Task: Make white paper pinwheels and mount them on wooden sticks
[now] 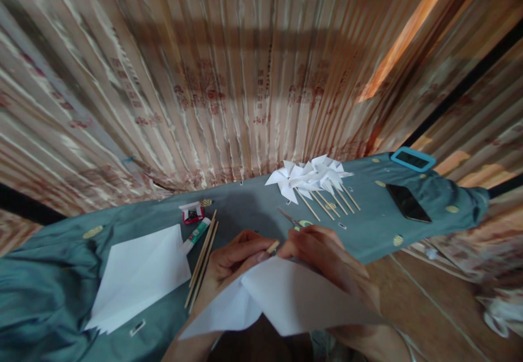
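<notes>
White paper (294,291), folded, hangs spread between and below the two hands, creased near its middle; its wide flap covers part of the right forearm. Short pale stick end (273,247) shows just above the paper, at the left hand's fingertips. Left hand (241,253): thumb and fingers pinched on that stick end. Rest of this stick hidden. Right hand (321,250): fingers curled and closed on the paper's upper edge, near the left fingertips, a small gap between the hands.

Just beyond the right hand, scissors (295,220), blades pointing away and to the left, green handles partly covered by that hand. Just left of the left hand, loose sticks (204,256) lying side by side, lengthwise away from the person. Left of these, glue stick (196,234), tilted, green label. Past it, small red box (193,214), open, dark small contents too small to name. Farther left of the left hand, stack of white sheets (143,275), edges slightly fanned.

Well beyond the right hand, cluster of white pinwheels (310,176), overlapping, their sticks pointing back toward the person. Well right of that hand, dark phone (408,203), flat; beyond it, blue-framed device (412,159).

All this on a cloth-covered counter (245,204). Behind, patterned curtain (261,79).
</notes>
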The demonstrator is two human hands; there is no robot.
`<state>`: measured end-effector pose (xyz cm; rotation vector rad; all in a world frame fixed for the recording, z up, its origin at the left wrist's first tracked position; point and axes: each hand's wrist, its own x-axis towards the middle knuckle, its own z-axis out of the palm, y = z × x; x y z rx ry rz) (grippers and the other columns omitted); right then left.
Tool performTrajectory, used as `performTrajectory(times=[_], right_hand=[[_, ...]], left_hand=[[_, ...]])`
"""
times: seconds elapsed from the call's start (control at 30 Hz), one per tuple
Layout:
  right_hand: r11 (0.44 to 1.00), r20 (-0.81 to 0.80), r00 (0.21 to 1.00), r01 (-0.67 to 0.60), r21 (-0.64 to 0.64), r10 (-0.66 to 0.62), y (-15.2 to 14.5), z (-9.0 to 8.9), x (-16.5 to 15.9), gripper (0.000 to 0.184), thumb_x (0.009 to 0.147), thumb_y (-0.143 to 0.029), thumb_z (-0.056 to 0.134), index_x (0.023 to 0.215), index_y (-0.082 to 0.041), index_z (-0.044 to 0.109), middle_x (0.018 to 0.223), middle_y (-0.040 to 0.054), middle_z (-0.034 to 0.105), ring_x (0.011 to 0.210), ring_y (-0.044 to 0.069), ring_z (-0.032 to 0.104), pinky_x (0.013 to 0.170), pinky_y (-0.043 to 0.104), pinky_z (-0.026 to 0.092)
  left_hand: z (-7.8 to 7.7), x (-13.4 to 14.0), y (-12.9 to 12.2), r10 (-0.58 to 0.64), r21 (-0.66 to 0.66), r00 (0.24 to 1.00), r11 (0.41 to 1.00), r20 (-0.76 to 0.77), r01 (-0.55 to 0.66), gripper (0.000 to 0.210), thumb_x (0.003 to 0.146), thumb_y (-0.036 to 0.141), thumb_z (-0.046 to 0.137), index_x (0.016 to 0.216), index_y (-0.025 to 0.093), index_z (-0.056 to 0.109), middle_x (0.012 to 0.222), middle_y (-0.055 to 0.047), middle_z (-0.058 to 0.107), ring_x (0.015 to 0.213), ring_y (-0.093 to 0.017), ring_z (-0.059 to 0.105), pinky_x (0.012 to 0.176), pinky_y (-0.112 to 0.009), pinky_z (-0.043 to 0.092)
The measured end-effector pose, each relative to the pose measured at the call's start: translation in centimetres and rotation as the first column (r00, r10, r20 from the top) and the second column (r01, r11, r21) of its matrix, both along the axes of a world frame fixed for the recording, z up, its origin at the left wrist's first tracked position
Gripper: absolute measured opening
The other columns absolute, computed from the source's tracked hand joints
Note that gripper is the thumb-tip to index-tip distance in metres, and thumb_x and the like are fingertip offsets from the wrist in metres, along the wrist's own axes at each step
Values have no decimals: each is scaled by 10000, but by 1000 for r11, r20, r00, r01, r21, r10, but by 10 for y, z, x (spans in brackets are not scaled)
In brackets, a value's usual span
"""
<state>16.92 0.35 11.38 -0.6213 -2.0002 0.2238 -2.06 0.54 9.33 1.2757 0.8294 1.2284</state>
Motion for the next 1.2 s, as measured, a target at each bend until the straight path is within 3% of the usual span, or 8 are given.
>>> performTrajectory(times=[0.4, 0.57, 0.8, 1.03, 1.2], right_hand=[[999, 23, 1000, 12, 31, -12, 0, 1, -1, 538, 926, -257, 544, 1433, -184, 380, 989, 61, 717, 909, 211, 643, 951, 422, 464], [994, 6, 997, 83, 66, -83, -1, -1, -3, 488, 937, -198, 491, 1416, -173, 402, 968, 60, 722, 905, 196, 660, 951, 392, 476], [993, 25, 995, 96, 73, -98, 0, 0, -2, 495, 931, -189, 483, 1420, -199, 409, 954, 48, 733, 887, 198, 683, 940, 377, 509], [990, 39, 992, 113, 89, -117, -1, -1, -3, 537, 918, -165, 502, 1442, -195, 389, 939, 47, 730, 930, 205, 682, 942, 369, 519], [993, -9, 995, 100, 64, -100, 0, 2, -6, 449, 945, -220, 474, 1393, -208, 441, 911, 41, 730, 879, 201, 689, 921, 366, 520]], left_hand=[[4, 2, -1, 18, -28, 1000, 999, -11, -19, 160, 808, 313, 701, 945, 325, 784, 797, -17, 627, 704, -117, 533, 629, -212, 405], [5, 2, -2, 9, -24, 999, 1000, -37, -10, 161, 802, 347, 706, 938, 320, 787, 804, -33, 646, 730, -139, 558, 658, -232, 429], [16, 5, -6, 72, -56, 997, 996, 33, -70, 129, 789, 339, 729, 895, 304, 795, 804, -32, 644, 764, -136, 576, 683, -227, 432], [15, 7, -7, 72, -44, 996, 997, 59, -70, 129, 787, 317, 734, 901, 298, 794, 813, -34, 640, 763, -130, 577, 674, -220, 431], [16, 4, -7, 82, -20, 997, 996, -1, -82, 128, 795, 314, 724, 897, 289, 796, 814, -37, 643, 773, -138, 591, 683, -223, 443]])
